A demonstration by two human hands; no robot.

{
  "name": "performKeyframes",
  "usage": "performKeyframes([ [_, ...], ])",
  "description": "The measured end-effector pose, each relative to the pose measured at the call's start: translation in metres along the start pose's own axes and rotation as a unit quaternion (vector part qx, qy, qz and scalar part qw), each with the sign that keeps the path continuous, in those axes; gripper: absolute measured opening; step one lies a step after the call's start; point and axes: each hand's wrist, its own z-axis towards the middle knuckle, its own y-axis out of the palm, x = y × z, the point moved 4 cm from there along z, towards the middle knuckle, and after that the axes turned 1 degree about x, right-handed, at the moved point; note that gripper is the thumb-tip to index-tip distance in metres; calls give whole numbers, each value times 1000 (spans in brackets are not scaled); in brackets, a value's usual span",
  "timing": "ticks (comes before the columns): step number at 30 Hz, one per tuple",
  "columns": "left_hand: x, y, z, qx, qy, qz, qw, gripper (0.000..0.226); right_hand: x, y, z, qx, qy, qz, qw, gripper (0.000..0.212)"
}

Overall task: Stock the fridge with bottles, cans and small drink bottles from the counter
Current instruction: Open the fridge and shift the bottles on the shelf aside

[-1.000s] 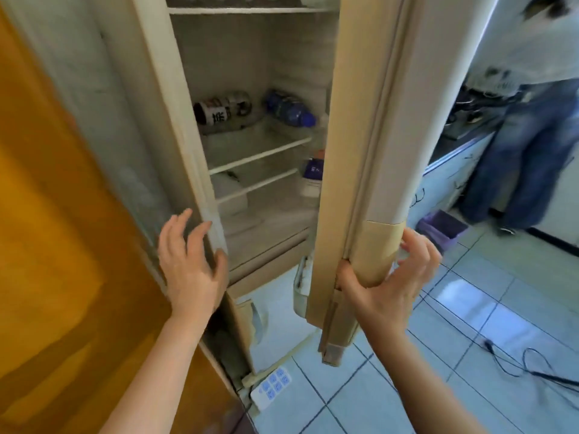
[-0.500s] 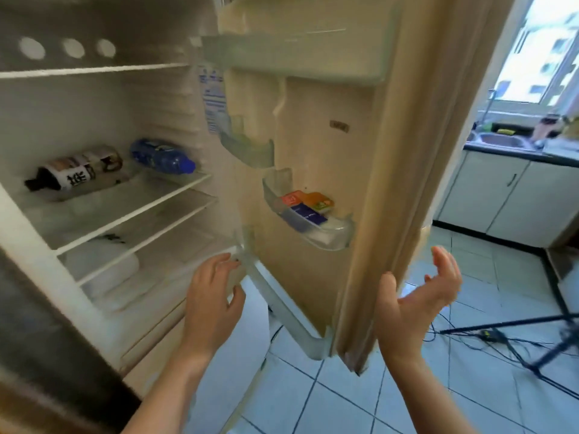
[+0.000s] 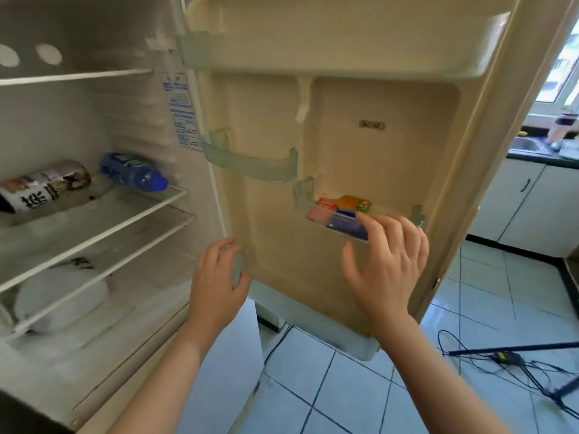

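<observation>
Head view: the fridge door (image 3: 360, 136) stands wide open.
Left hand (image 3: 216, 283): fingers spread, holding nothing, near the door's hinge side.
Right hand (image 3: 388, 270): fingers loose, empty, before the door bin (image 3: 316, 214).
Bottles: blue bottle (image 3: 134, 173) and labelled bottle (image 3: 44, 187) lie on the upper wire shelf (image 3: 150, 205).

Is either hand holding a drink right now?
No: the left hand and right hand are both empty, fingers spread in front of the open fridge door.

label bottle (image 3: 44, 189) cut off left; door packets (image 3: 341, 214) perhaps blurred, part-hidden
</observation>
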Motion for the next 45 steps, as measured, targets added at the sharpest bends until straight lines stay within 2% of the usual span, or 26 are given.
performKeyframes([
  [5, -6, 14, 66, 73, -34, -21, 997, 50, 57, 41, 29, 53, -30, 18, 998, 20],
  [10, -3, 27, 130, 224, -34, -22, 974, 67, 107, 90, 61, 55, -54, 57, 995, 22],
  [12, -4, 36, 150, 241, -49, -43, 968, 73, 121, 109, 74, 45, -46, 72, 995, 24],
  [17, -4, 69, 180, 201, -52, -34, 978, 77, 140, 154, 108, -9, 17, 112, 994, 34],
  [21, -4, 84, 187, 194, -50, -24, 979, 81, 149, 186, 133, -48, 35, 124, 991, 42],
  [31, 1, 89, 195, 146, -7, 8, 989, 79, 164, 247, 171, -142, 20, 119, 983, 41],
  [39, 6, 93, 199, 102, -30, -6, 994, 79, 168, 274, 190, -188, -1, 84, 979, 46],
  [45, 14, 97, 202, 88, -46, -9, 995, 74, 161, 271, 185, -226, 70, 82, 968, 54],
])
